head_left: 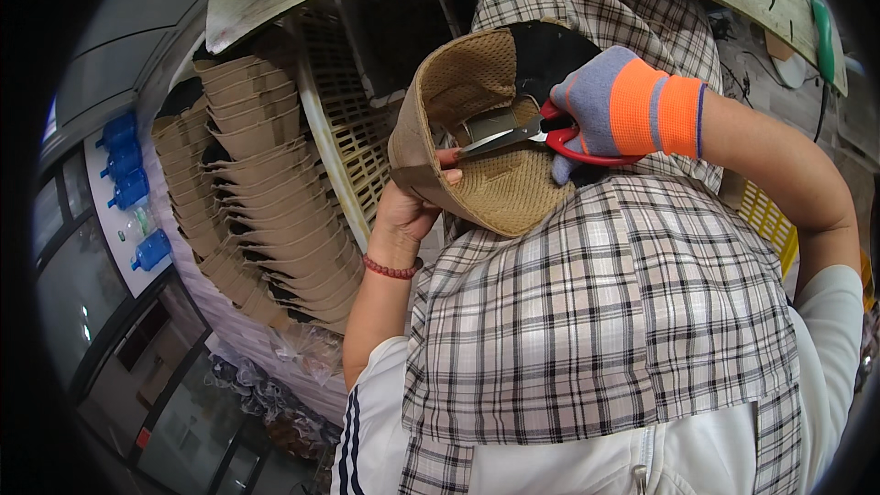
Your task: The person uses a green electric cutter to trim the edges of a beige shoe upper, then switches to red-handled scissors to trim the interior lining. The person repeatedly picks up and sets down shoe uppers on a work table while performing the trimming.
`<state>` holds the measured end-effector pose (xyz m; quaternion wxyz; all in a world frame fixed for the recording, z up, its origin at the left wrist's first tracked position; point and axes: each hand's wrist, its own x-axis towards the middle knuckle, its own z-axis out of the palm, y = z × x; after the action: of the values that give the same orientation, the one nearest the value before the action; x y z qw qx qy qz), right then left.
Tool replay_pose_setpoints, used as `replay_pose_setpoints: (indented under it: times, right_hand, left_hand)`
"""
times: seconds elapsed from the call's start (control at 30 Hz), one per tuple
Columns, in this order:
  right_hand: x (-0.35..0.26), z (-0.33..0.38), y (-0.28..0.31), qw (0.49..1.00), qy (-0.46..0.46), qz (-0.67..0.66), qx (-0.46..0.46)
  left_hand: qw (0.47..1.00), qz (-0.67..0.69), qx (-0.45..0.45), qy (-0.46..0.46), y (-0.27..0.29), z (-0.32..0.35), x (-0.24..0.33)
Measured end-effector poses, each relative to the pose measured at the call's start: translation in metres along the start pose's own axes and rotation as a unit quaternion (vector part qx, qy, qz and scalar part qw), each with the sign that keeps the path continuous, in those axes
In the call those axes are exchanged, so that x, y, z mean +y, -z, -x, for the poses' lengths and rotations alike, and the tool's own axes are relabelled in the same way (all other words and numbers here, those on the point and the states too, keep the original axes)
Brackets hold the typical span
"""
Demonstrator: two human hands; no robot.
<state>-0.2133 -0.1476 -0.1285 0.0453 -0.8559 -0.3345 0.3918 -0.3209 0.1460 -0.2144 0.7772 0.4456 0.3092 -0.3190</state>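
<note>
Left hand (pixel 410 211) grips tan mesh-lined shell (pixel 518 194) by its wall, likely steadying it, opening facing red-handled scissors (pixel 526 134) clasped in gloved right hand's fingers (pixel 561 167).

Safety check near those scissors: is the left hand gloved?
No, the left hand is bare, while the right hand wears a glove.
</note>
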Motion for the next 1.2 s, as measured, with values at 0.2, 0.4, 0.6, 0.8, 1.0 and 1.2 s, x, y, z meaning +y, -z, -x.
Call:
replay_pose_setpoints:
  times: [0.2, 0.4, 0.6, 0.8, 1.0, 1.2]
  right_hand:
    - [-0.005, 0.004, 0.014, 0.999, -0.018, 0.022, -0.035]
    - [0.007, 0.007, 0.024, 0.995, -0.075, -0.025, -0.055]
    - [0.067, -0.024, -0.003, 0.954, 0.073, -0.207, -0.203]
    - [0.061, -0.031, 0.019, 0.879, 0.048, -0.377, -0.288]
    - [0.051, -0.034, 0.032, 0.905, 0.045, -0.317, -0.281]
    - [0.051, -0.027, 0.049, 0.891, 0.112, -0.343, -0.275]
  left_hand:
    - [1.0, 0.004, -0.02, 0.009, -0.015, 0.005, 0.007]
    - [0.999, -0.031, -0.027, 0.02, -0.017, 0.008, 0.014]
    - [0.974, 0.053, -0.11, -0.191, -0.003, -0.03, 0.009]
    - [0.978, 0.07, -0.007, -0.194, -0.005, -0.053, 0.016]
    - [0.977, 0.059, -0.036, -0.2, -0.011, -0.053, 0.024]
    - [0.976, 0.0, -0.038, -0.213, -0.029, -0.042, 0.032]
